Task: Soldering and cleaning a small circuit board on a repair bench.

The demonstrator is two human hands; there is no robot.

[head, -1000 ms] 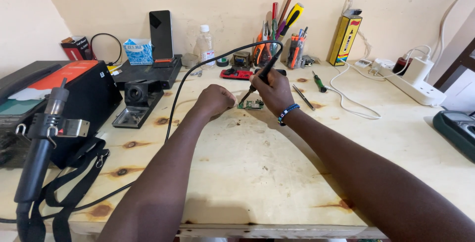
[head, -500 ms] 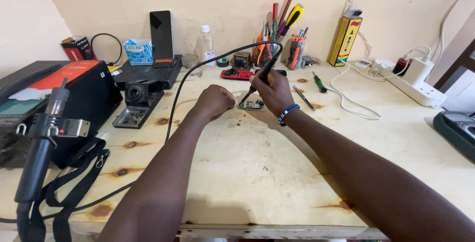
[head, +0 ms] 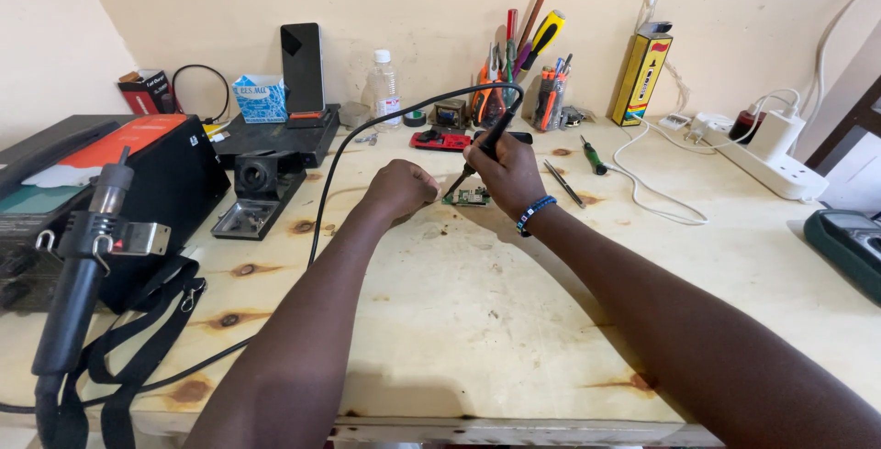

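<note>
Right fingers: I see my right hand [head: 507, 172] wrapped tight round the black soldering iron [head: 484, 148], pen-style, tip slanting down to the left.
Left fingers: my left hand [head: 400, 189] is curled into a closed fist just left of the board; I cannot tell whether it pinches anything, since the fingers fold away from me.
Hidden: the iron's very tip and the board's right edge sit under my right knuckles, so contact is hard to make out.
Circuit board: a small green circuit board [head: 470, 197] lies flat on the pale wooden bench [head: 477, 321], between my two hands, towards the far middle; its parts are too small to read.
Cord: the iron's black cable [head: 367, 133] arcs up over the hands, then runs down left off the bench edge.
Wrist: a blue beaded bracelet [head: 535, 213] on my right wrist.
Further out: a hot-air wand [head: 83, 275] stands at near left, cut off by the bottom edge; a tool holder [head: 528, 91] by the wall; a white power strip [head: 766, 160] far right.
</note>
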